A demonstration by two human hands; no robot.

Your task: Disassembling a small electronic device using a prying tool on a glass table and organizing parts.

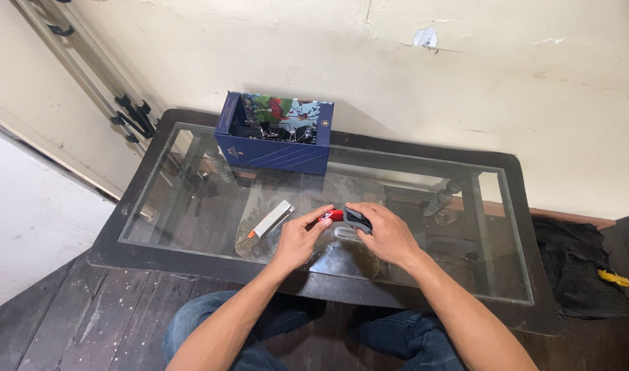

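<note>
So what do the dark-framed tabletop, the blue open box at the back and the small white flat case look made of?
The dark-framed tabletop looks like clear glass in dark, worn wood: the legs show through it and it reflects light. The blue open box seems matte printed cardboard, with thin folded walls. The small white flat case looks like smooth plastic or coated card; too small to tell which.

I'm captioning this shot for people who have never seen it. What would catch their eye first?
First, the two hands meeting mid-table: the left hand pinches a small red object, and the right hand grips a grey piece at its other end. Behind them, an open blue box stands at the far edge of the glass-topped table, and a small white box lies left of the hands.
</note>
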